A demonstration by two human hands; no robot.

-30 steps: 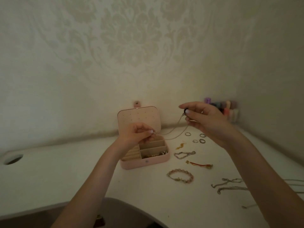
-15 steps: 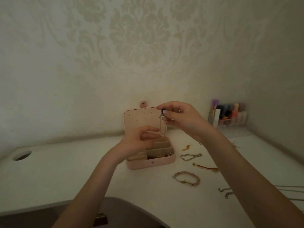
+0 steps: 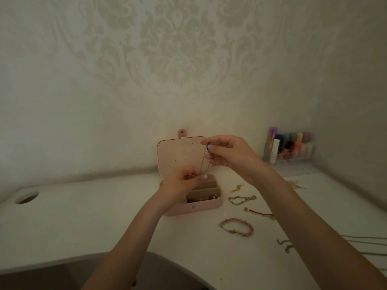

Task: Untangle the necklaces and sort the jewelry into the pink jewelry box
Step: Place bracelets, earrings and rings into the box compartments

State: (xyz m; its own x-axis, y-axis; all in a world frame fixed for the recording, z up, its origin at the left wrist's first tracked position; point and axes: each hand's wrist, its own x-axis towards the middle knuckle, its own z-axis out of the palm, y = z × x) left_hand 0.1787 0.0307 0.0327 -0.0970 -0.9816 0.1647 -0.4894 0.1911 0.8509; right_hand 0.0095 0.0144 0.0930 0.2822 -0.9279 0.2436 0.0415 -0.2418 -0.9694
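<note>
Right hand (image 3: 228,152) up high, pinching the dark pendant end of a thin chain necklace (image 3: 204,162) between thumb and fingertips, so the chain hangs free and straight instead of knotting. Left hand (image 3: 182,182) below, fingers curled, pinching the chain's lower end right over the pink jewelry box (image 3: 193,203), open on the worktop (image 3: 83,216), likely to feed it into a compartment. Beaded bracelet (image 3: 236,227) and chain bracelet (image 3: 241,200) wait beside the box.
</note>
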